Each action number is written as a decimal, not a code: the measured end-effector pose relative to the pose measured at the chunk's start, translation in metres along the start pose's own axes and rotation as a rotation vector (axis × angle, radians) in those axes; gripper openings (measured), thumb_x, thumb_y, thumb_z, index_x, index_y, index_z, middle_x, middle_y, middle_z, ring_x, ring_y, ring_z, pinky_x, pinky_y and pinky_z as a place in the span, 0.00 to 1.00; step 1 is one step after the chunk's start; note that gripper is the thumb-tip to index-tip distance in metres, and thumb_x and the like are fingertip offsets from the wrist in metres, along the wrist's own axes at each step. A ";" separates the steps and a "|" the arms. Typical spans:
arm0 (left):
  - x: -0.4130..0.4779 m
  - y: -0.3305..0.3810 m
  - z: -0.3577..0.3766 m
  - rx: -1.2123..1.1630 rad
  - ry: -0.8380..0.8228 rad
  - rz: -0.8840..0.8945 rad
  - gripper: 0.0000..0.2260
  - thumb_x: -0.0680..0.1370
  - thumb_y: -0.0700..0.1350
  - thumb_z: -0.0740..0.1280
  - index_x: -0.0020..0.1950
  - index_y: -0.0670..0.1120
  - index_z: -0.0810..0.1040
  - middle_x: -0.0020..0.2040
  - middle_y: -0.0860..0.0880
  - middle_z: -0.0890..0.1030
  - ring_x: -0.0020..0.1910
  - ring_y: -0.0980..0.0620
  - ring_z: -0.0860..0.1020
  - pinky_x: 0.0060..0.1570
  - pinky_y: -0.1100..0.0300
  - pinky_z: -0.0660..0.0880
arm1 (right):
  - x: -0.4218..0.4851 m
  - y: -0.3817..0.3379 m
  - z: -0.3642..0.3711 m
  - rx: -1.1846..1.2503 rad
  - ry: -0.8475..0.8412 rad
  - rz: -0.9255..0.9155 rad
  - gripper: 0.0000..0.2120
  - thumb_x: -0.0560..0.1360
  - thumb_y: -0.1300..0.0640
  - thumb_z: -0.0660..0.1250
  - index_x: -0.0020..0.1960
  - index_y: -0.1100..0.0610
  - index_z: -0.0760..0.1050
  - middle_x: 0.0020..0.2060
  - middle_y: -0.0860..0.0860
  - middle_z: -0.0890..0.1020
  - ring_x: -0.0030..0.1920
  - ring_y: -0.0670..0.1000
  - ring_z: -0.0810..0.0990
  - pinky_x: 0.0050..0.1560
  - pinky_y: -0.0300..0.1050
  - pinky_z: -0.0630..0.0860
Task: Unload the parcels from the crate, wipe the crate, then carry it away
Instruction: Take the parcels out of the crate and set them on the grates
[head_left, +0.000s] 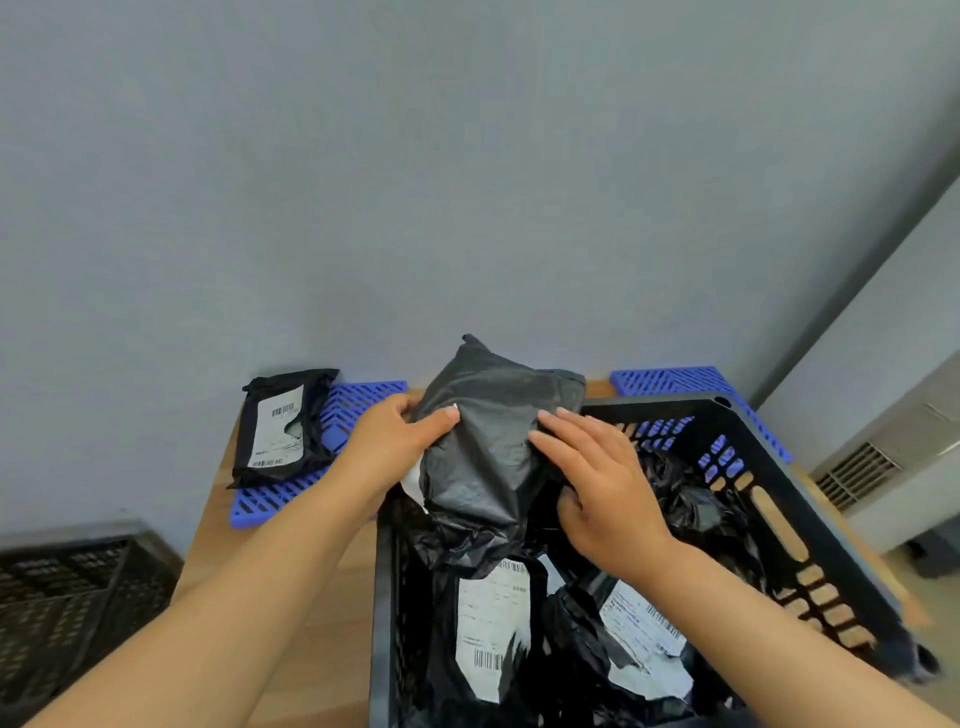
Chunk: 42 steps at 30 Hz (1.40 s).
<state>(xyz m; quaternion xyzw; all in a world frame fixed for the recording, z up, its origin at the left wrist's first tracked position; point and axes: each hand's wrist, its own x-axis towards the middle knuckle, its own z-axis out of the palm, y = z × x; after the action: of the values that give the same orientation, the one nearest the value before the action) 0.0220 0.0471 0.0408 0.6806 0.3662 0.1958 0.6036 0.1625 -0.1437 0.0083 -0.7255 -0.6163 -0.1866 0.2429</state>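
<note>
Black parcel (493, 457) between left grip (395, 447), right grip (608, 488).

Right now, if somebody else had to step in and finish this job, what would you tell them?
Left hand grips the left edge of a crumpled black plastic parcel; right hand lies on its right side, fingers fairly straight. The parcel is held over the black slatted plastic crate, which sits on the wooden table.
Done: one black labelled parcel lies on the blue slatted plastic mat at the left.
To do: set this parcel down, unload the several labelled parcels in the crate, wipe it, carry it away.
</note>
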 end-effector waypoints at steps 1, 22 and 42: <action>0.001 0.000 -0.001 -0.009 0.009 -0.006 0.14 0.73 0.52 0.71 0.55 0.47 0.78 0.50 0.53 0.82 0.46 0.57 0.80 0.38 0.68 0.72 | -0.002 -0.003 0.004 -0.070 -0.017 -0.051 0.32 0.65 0.69 0.65 0.68 0.54 0.69 0.68 0.53 0.72 0.71 0.54 0.66 0.70 0.56 0.62; 0.032 -0.014 0.018 0.061 0.146 0.143 0.12 0.81 0.50 0.56 0.59 0.47 0.73 0.55 0.51 0.78 0.55 0.53 0.75 0.53 0.57 0.68 | 0.061 0.045 -0.034 0.539 0.248 0.660 0.13 0.70 0.61 0.74 0.50 0.47 0.78 0.47 0.45 0.82 0.49 0.45 0.81 0.50 0.42 0.78; 0.079 -0.058 0.051 1.359 0.211 0.315 0.23 0.76 0.58 0.53 0.66 0.51 0.71 0.51 0.52 0.79 0.49 0.47 0.76 0.55 0.49 0.71 | 0.157 0.222 0.129 0.802 -0.450 1.007 0.18 0.71 0.59 0.73 0.58 0.66 0.77 0.51 0.59 0.82 0.50 0.59 0.81 0.55 0.53 0.77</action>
<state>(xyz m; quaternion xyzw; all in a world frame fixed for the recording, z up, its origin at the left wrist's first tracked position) 0.0951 0.0706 -0.0387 0.9291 0.3612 0.0738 -0.0291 0.4043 0.0308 -0.0338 -0.7988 -0.2607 0.3474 0.4162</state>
